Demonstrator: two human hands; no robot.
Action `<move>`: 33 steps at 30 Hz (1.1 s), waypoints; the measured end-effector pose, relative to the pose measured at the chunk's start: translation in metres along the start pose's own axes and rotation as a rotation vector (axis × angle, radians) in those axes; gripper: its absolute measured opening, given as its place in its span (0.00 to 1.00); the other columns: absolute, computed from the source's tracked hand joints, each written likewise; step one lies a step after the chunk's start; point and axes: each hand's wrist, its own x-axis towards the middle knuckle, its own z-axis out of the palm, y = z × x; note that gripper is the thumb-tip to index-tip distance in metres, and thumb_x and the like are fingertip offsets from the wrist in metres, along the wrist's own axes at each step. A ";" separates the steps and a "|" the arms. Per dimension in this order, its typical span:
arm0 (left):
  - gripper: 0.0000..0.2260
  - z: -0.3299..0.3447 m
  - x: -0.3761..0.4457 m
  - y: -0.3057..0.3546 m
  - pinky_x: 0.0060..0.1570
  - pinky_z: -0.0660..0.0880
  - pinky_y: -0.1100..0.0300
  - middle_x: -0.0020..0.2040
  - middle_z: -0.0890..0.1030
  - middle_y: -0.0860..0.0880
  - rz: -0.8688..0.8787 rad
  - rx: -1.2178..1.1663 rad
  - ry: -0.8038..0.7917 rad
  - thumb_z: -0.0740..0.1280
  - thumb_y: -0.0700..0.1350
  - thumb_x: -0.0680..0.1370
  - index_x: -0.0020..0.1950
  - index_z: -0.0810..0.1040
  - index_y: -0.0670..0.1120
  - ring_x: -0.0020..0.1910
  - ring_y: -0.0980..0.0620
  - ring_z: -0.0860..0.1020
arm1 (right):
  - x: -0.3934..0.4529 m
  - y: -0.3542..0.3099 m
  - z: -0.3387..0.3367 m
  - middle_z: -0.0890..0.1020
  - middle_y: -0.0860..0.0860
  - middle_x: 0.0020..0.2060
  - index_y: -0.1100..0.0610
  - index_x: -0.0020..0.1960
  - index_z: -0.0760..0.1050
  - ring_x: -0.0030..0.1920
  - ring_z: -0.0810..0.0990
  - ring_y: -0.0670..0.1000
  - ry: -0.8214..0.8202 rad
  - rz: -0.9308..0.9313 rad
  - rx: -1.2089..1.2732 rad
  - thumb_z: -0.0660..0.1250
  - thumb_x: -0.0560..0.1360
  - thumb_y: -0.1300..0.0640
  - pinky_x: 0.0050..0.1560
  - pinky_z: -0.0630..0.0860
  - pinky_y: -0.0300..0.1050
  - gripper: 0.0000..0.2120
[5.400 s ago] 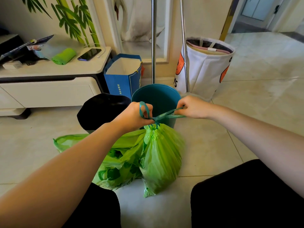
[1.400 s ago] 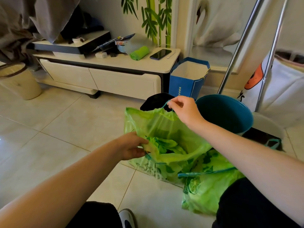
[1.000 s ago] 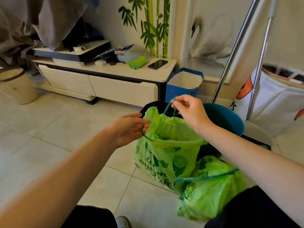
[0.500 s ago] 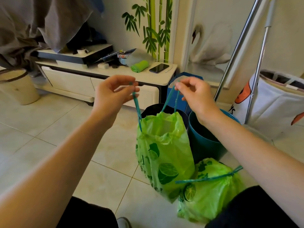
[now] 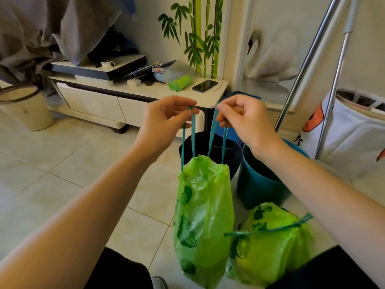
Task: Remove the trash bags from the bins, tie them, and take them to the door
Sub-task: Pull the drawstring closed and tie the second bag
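while the second green bag [image 5: 205,215] hangs in front of the black bin [image 5: 210,151], its mouth already gathered, you have:
- left hand [image 5: 164,124]: fingers curled, pinching one teal drawstring loop [image 5: 188,138].
- right hand [image 5: 243,119]: fingers curled, pinching the other loop [image 5: 217,134].
- tied bag [image 5: 270,243]: on the floor by your right knee, below the teal bin [image 5: 258,180].
advice, as a judgement: keep both loops taut and level, cross one over the other close to the gathered neck, then snug the knot down before any slack lets the mouth reopen. the door is not in view.
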 end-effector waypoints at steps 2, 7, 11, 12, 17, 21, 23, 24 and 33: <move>0.10 0.005 -0.002 0.005 0.42 0.82 0.56 0.49 0.85 0.49 -0.034 -0.031 -0.063 0.63 0.35 0.79 0.55 0.80 0.46 0.43 0.53 0.82 | -0.003 0.000 -0.002 0.82 0.50 0.33 0.62 0.48 0.77 0.31 0.80 0.41 -0.001 0.020 0.025 0.64 0.78 0.61 0.39 0.79 0.35 0.05; 0.15 0.016 -0.009 0.009 0.37 0.82 0.57 0.55 0.82 0.51 -0.037 0.057 -0.165 0.62 0.33 0.78 0.60 0.78 0.47 0.45 0.52 0.83 | -0.003 0.000 -0.003 0.85 0.51 0.38 0.61 0.50 0.77 0.37 0.84 0.45 -0.036 0.150 0.067 0.64 0.78 0.60 0.44 0.81 0.41 0.06; 0.15 0.023 -0.012 0.001 0.39 0.82 0.58 0.55 0.81 0.55 0.017 0.174 -0.163 0.69 0.39 0.76 0.61 0.78 0.48 0.47 0.52 0.82 | -0.008 0.003 0.000 0.86 0.51 0.39 0.57 0.48 0.77 0.42 0.86 0.48 -0.080 0.237 0.076 0.66 0.77 0.61 0.48 0.82 0.44 0.02; 0.17 0.024 -0.011 0.000 0.40 0.82 0.61 0.55 0.81 0.57 0.040 0.229 -0.160 0.71 0.42 0.74 0.63 0.78 0.49 0.47 0.54 0.81 | -0.008 0.003 -0.001 0.86 0.53 0.41 0.58 0.49 0.77 0.45 0.86 0.51 -0.084 0.264 0.105 0.67 0.76 0.61 0.50 0.82 0.46 0.02; 0.30 0.025 -0.012 -0.003 0.48 0.77 0.70 0.54 0.79 0.60 0.097 0.350 -0.243 0.71 0.41 0.74 0.73 0.65 0.54 0.51 0.62 0.77 | -0.009 0.004 -0.001 0.84 0.55 0.43 0.58 0.47 0.77 0.48 0.85 0.55 -0.127 0.383 0.283 0.70 0.73 0.63 0.56 0.80 0.53 0.05; 0.28 0.028 -0.010 -0.006 0.51 0.77 0.65 0.49 0.81 0.56 0.112 0.289 -0.153 0.73 0.46 0.73 0.70 0.67 0.52 0.49 0.61 0.79 | -0.008 0.002 -0.002 0.81 0.56 0.40 0.57 0.43 0.74 0.44 0.83 0.54 -0.113 0.414 0.379 0.71 0.71 0.65 0.55 0.80 0.51 0.07; 0.28 0.032 -0.012 -0.014 0.54 0.77 0.63 0.49 0.81 0.53 0.081 0.235 -0.153 0.75 0.48 0.70 0.67 0.69 0.51 0.49 0.59 0.79 | -0.008 -0.002 -0.005 0.81 0.55 0.37 0.59 0.45 0.74 0.42 0.82 0.53 -0.109 0.368 0.362 0.71 0.71 0.65 0.48 0.81 0.47 0.07; 0.29 0.035 -0.013 -0.020 0.56 0.75 0.65 0.52 0.80 0.55 0.046 0.235 -0.226 0.76 0.48 0.69 0.67 0.69 0.53 0.52 0.61 0.78 | -0.008 -0.004 -0.006 0.82 0.55 0.37 0.60 0.46 0.74 0.41 0.82 0.52 -0.112 0.334 0.338 0.71 0.72 0.65 0.46 0.81 0.46 0.07; 0.06 0.085 -0.030 -0.065 0.48 0.79 0.56 0.40 0.84 0.42 -0.120 0.062 -0.355 0.72 0.41 0.73 0.43 0.80 0.39 0.42 0.47 0.82 | -0.009 -0.014 -0.008 0.83 0.55 0.35 0.64 0.49 0.74 0.40 0.85 0.55 -0.014 0.205 0.308 0.70 0.72 0.68 0.45 0.83 0.50 0.07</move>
